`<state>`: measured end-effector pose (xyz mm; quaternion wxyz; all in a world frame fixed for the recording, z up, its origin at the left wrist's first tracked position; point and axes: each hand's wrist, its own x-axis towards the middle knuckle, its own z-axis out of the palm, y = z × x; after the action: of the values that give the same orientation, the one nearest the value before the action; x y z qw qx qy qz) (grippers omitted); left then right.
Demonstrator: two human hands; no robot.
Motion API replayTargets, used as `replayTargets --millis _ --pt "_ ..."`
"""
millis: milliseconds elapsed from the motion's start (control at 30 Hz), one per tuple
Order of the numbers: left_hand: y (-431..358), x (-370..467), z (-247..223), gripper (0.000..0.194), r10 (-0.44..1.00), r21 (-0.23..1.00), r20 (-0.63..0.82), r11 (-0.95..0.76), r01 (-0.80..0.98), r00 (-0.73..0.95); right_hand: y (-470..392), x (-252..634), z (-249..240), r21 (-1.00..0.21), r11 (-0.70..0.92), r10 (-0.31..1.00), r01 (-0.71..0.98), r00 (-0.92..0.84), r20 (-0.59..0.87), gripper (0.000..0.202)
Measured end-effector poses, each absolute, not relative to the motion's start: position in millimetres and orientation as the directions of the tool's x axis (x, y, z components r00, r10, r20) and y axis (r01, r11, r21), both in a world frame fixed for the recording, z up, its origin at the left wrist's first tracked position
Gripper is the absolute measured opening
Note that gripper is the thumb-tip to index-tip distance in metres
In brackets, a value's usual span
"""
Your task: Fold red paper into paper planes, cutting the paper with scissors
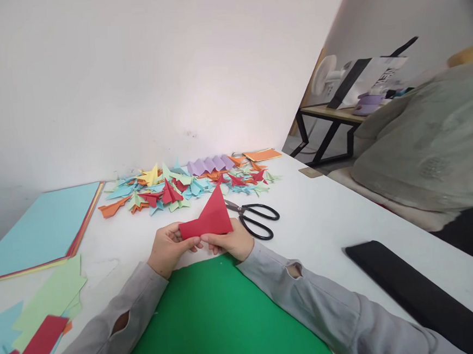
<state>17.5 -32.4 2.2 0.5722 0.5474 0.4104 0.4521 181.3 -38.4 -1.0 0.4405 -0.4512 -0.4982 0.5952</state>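
Between my two hands is a piece of folded red paper (211, 218), raised over the table near the far edge of a green mat (222, 309). One pointed flap stands up on its right side, and a narrower strip runs to the left. My left hand (169, 249) pinches the left end, thumb in front and fingers behind. My right hand (235, 241) grips the lower right part the same way, its thumb near the left thumb along the bottom edge. Just right of the paper lie black-handled scissors (260, 219), their blades partly hidden behind it.
Many small folded paper shapes (172, 190) are heaped along the wall, beside a pleated purple sheet (210, 164). Large coloured sheets (47, 219) are stacked left, paper offcuts (52, 300) nearer. A long black object (417, 288) lies right. Another person (442, 144) sits beyond the table's edge.
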Motion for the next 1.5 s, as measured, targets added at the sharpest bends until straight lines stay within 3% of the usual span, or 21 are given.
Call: replayTargets --millis 467,700,900,1100,1300,1500 --pt "-31.5 15.7 1.7 0.023 0.983 0.985 -0.014 0.045 -0.168 0.181 -26.9 189.9 -11.4 -0.91 -0.112 0.991 -0.398 -0.116 -0.071 0.037" --pt "-26.5 9.5 0.8 0.022 0.991 0.94 -0.054 0.091 -0.33 0.119 -21.6 201.1 -8.8 -0.755 -0.127 0.991 -0.644 -0.109 -0.073 0.041" --pt "-28.2 8.8 0.6 0.022 0.986 0.947 -0.069 0.112 -0.299 0.151 -25.0 195.1 -11.3 -0.834 -0.139 0.986 -0.534 -0.156 -0.064 0.037" --pt "-32.2 14.6 2.3 0.026 0.99 0.987 -0.013 0.035 -0.154 0.143 -31.6 186.9 -13.7 -0.953 -0.074 0.984 -0.294 -0.177 -0.022 0.031" --pt "-34.3 18.3 2.1 0.043 0.985 0.998 -0.049 0.056 -0.041 0.164 -36.2 184.0 -12.5 -0.975 -0.014 0.984 -0.22 -0.175 0.025 0.029" --pt "-38.1 22.7 6.6 0.035 0.994 0.991 0.037 -0.05 0.123 0.107 -36.6 183.3 -16.7 -0.975 0.045 0.972 -0.219 -0.216 0.094 0.035"
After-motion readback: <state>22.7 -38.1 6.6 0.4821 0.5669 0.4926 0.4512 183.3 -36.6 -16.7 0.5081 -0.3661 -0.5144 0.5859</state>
